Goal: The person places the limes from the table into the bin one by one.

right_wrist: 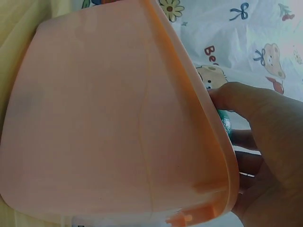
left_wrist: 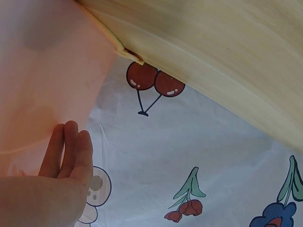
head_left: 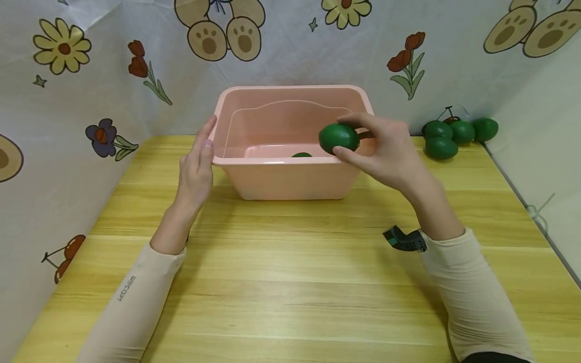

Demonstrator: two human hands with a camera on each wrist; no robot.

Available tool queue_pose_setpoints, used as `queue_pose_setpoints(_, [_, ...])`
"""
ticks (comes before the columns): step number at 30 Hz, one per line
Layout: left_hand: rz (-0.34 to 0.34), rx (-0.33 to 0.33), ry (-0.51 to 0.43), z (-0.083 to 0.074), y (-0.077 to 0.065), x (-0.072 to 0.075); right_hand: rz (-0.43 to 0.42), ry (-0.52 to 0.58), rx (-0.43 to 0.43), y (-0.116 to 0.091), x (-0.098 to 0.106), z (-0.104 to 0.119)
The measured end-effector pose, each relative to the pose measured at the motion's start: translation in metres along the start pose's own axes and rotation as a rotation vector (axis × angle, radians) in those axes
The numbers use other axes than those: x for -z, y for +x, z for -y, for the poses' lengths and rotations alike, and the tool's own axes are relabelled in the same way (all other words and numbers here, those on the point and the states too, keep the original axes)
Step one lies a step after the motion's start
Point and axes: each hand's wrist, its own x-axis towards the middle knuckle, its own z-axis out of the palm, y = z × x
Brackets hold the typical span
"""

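Note:
A pink plastic bin stands at the back of the table. My left hand lies against its left side with the fingers straight, as the left wrist view also shows. Over the bin's front right part, my right hand pinches a dark green, lime-like fruit between thumb and fingers. In the right wrist view, the bin's side hides most of that fruit. Inside the bin, the top of another green fruit shows just above the front rim.
Several more green fruits are grouped at the table's back right corner, beside the wall. A patterned white sheet hangs behind the bin and along the left. The wooden tabletop stretches in front of the bin.

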Motion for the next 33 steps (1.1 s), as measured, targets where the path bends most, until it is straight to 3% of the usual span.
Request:
queue_pose_setpoints(6, [0.0,0.004,0.001,0.0,0.0,-0.001,0.017,-0.01,-0.013,-0.001,0.0,-0.001])
queue_pose_setpoints(21, [-0.015,0.016,0.029,-0.001,0.0,-0.001,-0.155,-0.065,-0.044,0.0,0.018,-0.015])
queue_pose_setpoints(30, [-0.012,0.005,0.021,-0.001,0.0,-0.001,-0.252,-0.082,-0.112,-0.002,0.035,-0.039])
queue_pose_setpoints(33, [-0.013,0.002,0.018,-0.001,0.0,-0.001,-0.285,-0.094,-0.171,-0.005,0.042,-0.051])
